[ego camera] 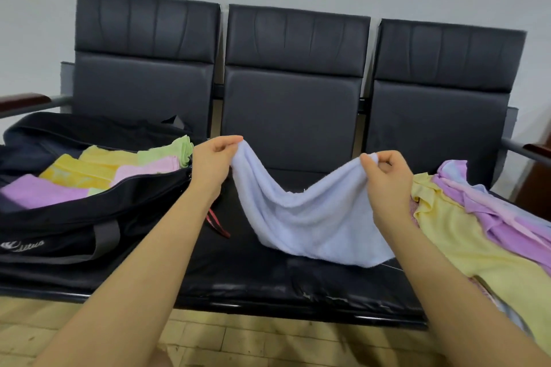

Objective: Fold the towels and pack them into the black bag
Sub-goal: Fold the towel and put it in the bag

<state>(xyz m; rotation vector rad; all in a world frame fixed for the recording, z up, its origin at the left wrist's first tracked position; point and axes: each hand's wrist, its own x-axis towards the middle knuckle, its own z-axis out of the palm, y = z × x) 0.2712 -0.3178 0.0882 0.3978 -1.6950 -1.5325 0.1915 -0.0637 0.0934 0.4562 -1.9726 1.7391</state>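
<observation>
towel (313,217) pale blue, fluffy, sagging btwn hands

Both bare forearms reach forward from the lower edge of the view, converging slightly over the bench (253,283). Left hand (213,159): fingers curled, thumb and fingertips pinching one upper corner of the pale blue towel (313,217). Right hand (387,179): fingers curled, a matching pinch grip on the opposite corner. The hands are level, well apart, raised above the bench seat.
</observation>
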